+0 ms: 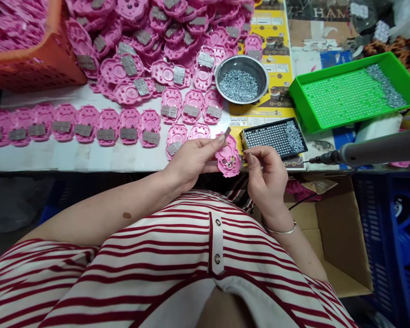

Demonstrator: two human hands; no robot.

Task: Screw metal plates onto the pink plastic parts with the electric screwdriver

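My left hand [191, 160] holds a pink plastic housing [228, 159] at the table's front edge, with a small grey metal plate [227, 132] by its thumb. Small metal parts sit in the housing's lower part. Just right of the housing, my right hand [267, 175] is closed in a pinch; whatever lies between its fingertips is too small to name. Behind that hand lies a black perforated tray [245, 140] with small screws at its right end. A steel bowl [218, 90] full of screws stands farther back.
Pink housings [108, 126] with grey plates form a row at left, below a large pile [171, 27]. An orange basket [54, 50] stands back left, a green tray [302, 109] at right. An electric screwdriver [369, 148] points in from the right, above a cardboard box [345, 228].
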